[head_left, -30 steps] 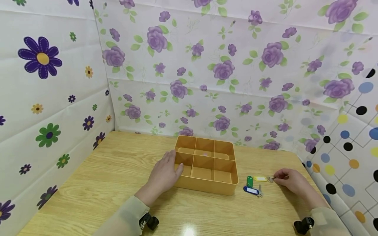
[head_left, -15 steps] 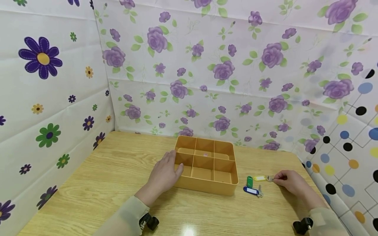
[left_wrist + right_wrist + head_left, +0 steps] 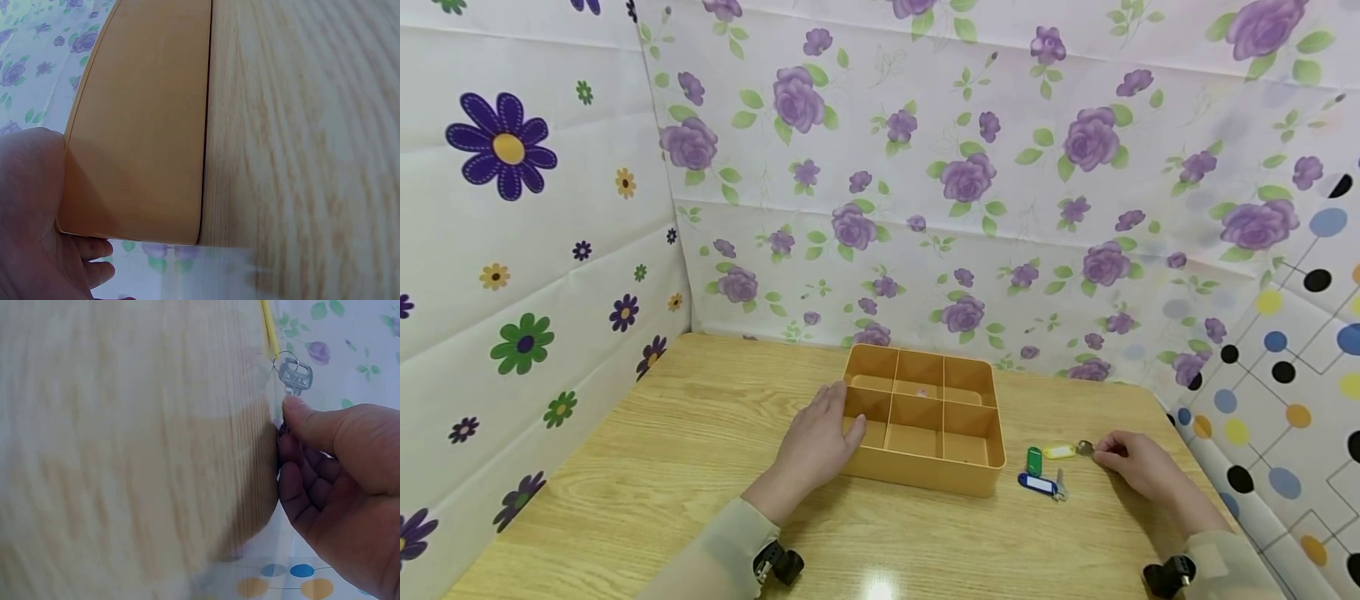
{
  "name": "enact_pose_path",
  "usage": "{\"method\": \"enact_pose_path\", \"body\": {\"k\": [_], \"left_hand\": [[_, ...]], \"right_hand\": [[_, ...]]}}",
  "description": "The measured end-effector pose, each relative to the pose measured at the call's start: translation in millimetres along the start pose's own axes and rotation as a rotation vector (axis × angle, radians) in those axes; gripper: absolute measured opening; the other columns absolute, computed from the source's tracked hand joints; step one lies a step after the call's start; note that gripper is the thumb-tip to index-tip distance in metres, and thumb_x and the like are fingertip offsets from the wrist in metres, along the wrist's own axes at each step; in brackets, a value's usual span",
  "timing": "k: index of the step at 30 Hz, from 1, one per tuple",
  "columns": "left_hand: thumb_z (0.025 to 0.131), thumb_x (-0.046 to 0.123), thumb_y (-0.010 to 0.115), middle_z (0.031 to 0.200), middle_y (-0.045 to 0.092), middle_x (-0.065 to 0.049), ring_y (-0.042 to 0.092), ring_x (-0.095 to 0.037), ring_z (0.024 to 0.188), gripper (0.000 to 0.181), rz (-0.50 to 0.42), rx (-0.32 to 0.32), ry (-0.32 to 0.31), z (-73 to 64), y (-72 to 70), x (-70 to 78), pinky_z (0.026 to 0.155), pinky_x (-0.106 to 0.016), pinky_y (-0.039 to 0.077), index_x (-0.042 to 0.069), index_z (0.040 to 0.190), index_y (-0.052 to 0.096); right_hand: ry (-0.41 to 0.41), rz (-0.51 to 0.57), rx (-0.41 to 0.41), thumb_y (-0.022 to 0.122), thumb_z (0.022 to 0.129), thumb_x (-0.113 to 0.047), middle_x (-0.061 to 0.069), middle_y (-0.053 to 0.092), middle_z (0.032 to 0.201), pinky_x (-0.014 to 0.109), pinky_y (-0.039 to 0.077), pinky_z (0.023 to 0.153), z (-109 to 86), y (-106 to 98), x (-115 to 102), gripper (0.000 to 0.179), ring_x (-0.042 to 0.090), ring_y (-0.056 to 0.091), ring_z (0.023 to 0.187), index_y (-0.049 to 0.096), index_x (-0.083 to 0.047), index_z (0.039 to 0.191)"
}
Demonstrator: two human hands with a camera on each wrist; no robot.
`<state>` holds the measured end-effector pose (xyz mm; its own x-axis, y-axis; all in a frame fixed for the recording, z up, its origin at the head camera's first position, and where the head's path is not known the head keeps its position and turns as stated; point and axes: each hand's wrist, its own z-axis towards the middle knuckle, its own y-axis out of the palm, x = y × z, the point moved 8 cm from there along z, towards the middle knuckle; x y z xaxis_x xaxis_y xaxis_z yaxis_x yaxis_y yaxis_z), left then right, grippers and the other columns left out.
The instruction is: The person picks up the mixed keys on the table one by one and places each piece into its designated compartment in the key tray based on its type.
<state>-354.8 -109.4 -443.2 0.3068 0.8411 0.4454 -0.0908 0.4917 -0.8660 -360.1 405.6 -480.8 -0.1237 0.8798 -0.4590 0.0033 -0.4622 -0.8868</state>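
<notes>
My left hand rests on the near left corner of an orange divided organizer box, fingers extended along its left side, thumb over the front rim. In the left wrist view, the box's front wall stands beside that hand. With thumb and curled fingers, my right hand pinches the blade of a metal key. A thin ring links this key to a yellow key tag, which lies flat near the green key tag.
A blue key tag with a small key lies in front of the green one, right of the box. The wooden table ends at fabric walls behind and on both sides.
The key in my right fingers has turned over, its head now darker and slightly farther back. The yellow tag has shifted a little with it. My left hand and the box stay still.
</notes>
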Motion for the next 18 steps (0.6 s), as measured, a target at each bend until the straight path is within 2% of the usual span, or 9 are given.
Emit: {"method": "enact_pose_path", "body": {"k": [4,10,18], "left_hand": [[0.116,0.047,0.048,0.175,0.035,-0.025,0.028,-0.043,0.164,0.08,-0.003,-0.004,0.0,-0.1,0.8,0.0,0.129,-0.064,0.03,-0.008,0.17,0.029],[0.116,0.045,0.049,0.175,0.034,-0.025,0.028,-0.043,0.164,0.079,-0.011,-0.002,-0.001,-0.2,-0.3,1.1,0.129,-0.064,0.03,-0.008,0.17,0.029],[0.116,0.044,0.051,0.175,0.034,-0.025,0.027,-0.043,0.164,0.078,-0.012,-0.004,-0.007,0.2,-0.5,1.1,0.129,-0.064,0.029,-0.008,0.17,0.029]], "right_hand": [[-0.001,0.014,0.027,0.072,0.11,-0.018,0.001,0.068,0.094,0.037,0.047,0.076,-2.6,0.1,-0.8,0.011,0.019,0.057,0.084,0.071,-0.008,0.104],[0.052,0.105,0.028,0.069,0.112,-0.023,0.005,0.07,0.1,0.032,0.048,0.074,-5.5,-0.2,1.1,0.018,0.02,0.059,0.088,0.071,-0.005,0.11],[0.108,0.141,0.048,0.063,0.115,-0.033,0.011,0.076,0.119,0.04,0.056,0.086,-7.5,-0.7,-0.7,0.034,0.027,0.068,0.108,0.075,-0.003,0.125]]}}
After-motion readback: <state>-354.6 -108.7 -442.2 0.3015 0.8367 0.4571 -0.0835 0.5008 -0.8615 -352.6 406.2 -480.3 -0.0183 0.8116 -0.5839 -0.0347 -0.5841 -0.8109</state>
